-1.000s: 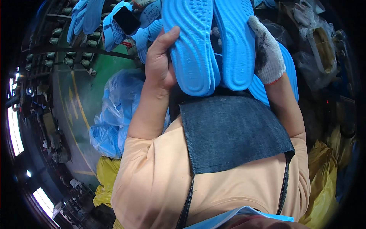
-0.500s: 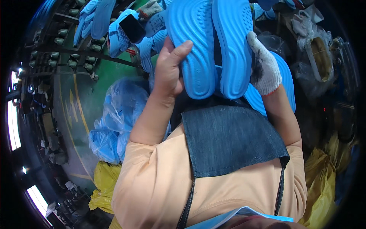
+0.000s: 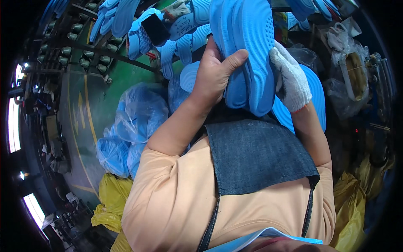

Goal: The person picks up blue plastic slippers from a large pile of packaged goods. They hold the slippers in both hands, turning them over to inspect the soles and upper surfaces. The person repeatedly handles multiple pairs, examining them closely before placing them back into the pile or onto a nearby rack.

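A pair of blue shoe soles (image 3: 257,69) with wavy ridges is pressed together, upright, between my two hands. My left hand (image 3: 213,73), bare, grips the left side, its thumb lying over the near face. On the other side my right hand (image 3: 291,77), in a white knit glove with dark smudges, closes against the right edge. Its fingertips are partly hidden behind the soles. Behind and below the right glove shows another large blue ridged sole (image 3: 317,96). The tops of the held soles run out of view.
Beyond the left hand are more blue soles (image 3: 168,56), a black phone-like slab (image 3: 155,30) and a loose glove (image 3: 176,9). Clear bags of blue pieces (image 3: 140,111) and a yellow sack (image 3: 113,197) stand left. Plastic wrapping (image 3: 336,84) hangs at right.
The two soles were side by side with a gap; now they are pushed together and turned. My left hand has moved right, closer to my right hand.
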`<control>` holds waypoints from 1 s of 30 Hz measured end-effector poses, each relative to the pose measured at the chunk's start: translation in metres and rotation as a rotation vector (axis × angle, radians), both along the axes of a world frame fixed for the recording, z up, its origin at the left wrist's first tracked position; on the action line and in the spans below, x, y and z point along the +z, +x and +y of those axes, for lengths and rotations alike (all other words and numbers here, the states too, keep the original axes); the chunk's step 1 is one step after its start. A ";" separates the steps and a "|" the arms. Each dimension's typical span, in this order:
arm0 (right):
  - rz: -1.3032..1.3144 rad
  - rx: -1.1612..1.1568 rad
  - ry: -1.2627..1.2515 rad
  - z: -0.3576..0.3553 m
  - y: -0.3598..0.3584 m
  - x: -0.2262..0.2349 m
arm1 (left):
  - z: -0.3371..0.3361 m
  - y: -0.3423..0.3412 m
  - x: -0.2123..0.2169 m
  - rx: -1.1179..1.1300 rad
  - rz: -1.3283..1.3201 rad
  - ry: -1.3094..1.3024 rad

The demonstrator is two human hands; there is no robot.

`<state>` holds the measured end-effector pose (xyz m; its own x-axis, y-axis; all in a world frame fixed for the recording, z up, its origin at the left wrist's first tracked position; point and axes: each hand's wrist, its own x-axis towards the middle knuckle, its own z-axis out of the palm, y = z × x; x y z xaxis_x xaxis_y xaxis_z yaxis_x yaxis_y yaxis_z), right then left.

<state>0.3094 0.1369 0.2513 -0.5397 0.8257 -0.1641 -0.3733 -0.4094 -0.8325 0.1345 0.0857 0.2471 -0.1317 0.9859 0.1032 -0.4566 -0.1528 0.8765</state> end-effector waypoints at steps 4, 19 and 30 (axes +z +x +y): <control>0.012 -0.031 -0.016 0.000 0.002 0.001 | 0.000 -0.002 -0.002 -0.028 -0.067 -0.020; 0.181 -0.228 -0.359 0.018 0.031 -0.022 | -0.003 -0.005 0.006 0.012 -0.148 -0.042; 0.192 -0.269 -0.365 0.016 0.036 -0.004 | -0.002 -0.014 0.008 0.026 -0.180 -0.078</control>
